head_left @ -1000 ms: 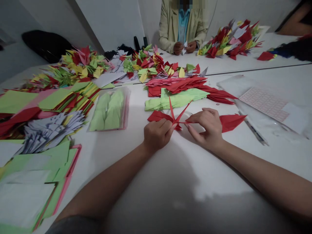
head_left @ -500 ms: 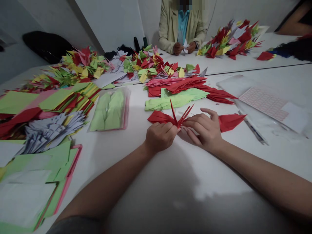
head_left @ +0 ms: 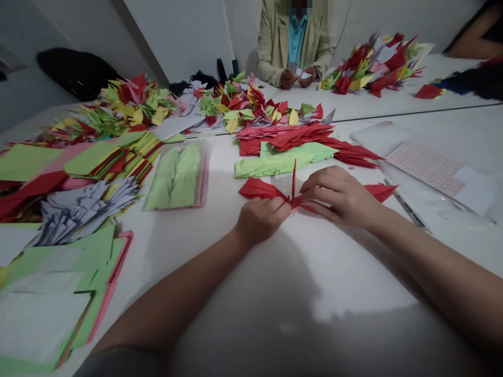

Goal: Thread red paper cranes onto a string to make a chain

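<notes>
Hands: our left hand (head_left: 261, 221) and our right hand (head_left: 340, 196) sit close together, both clamped on a red origami crane (head_left: 288, 196); the left curls around its middle, and the right's fingers lie across it from the right.

Crane position: on the white table (head_left: 188, 246), in front of us and between our hands.

Crane axis: wing to wing, it runs left to right across our view, with the right wingtip reaching past our right hand. A narrow red point stands upright at the centre, aiming toward the far side.

Table: two white tops meet in a dark seam (head_left: 404, 113) beyond the crane; many paper cranes lie along it.

Room: white walls (head_left: 176, 31) rise behind. A black bag (head_left: 66, 65) sits back left. Across the table, a co-worker in a beige jacket (head_left: 296, 44) holds a small piece of white paper in both hands (head_left: 296, 77).

Containers: a clear plastic sleeve (head_left: 176, 178) to our left holds green paper cranes. Nearer us, a pink-edged tray (head_left: 118, 264) holds green and white paper sheets.

Nearby piles: flat red cranes (head_left: 298, 137) and green ones (head_left: 281, 163) lie just beyond our crane.
</notes>
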The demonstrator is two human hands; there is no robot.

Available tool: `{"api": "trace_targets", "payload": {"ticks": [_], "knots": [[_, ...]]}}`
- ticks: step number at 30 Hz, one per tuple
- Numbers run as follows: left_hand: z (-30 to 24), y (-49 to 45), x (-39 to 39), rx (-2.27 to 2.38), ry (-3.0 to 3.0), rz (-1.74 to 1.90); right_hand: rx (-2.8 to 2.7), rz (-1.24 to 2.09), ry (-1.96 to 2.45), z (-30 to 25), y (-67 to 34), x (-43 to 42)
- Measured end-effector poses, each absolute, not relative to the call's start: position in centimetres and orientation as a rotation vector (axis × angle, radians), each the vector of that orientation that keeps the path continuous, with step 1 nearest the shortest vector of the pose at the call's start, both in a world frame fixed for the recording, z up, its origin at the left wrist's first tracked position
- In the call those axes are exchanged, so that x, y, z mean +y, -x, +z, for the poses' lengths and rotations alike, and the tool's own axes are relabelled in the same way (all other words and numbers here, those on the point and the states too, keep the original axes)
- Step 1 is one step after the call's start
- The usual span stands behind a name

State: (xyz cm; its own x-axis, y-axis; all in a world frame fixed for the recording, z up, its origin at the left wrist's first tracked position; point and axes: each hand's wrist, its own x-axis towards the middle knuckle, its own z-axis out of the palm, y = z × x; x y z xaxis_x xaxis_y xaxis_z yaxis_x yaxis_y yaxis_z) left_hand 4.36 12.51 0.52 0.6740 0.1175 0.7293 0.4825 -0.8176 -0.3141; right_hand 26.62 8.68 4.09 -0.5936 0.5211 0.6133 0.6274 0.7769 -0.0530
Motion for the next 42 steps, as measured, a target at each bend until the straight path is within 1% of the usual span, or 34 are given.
{"api": "trace_targets", "payload": {"ticks": [7,13,17,28,38,42], "knots": [[0.2,-4.3,12.5,-0.503,2.469,-1.037,-2.418,-0.216,0.847,4.3,-25.7,8.3],[-0.5,-3.8,12.9,-0.408,2.596,-1.306,-2.37,-0.075,0.859,5.8,-26.9,8.2],[-0.5,-3.7,13.0,-0.403,2.65,-1.4,-2.352,-0.038,0.902,7.4,-27.9,8.0],[-0.3,-3.7,13.1,-0.408,2.702,-1.425,-2.326,0.02,0.919,8.1,-28.5,7.8],[-0.6,-3.7,13.1,-0.485,2.736,-1.458,-2.214,0.226,0.879,7.7,-28.3,8.0],[-0.6,-3.7,13.2,-0.537,2.756,-1.436,-2.208,0.239,0.862,7.6,-28.0,7.9]]}}
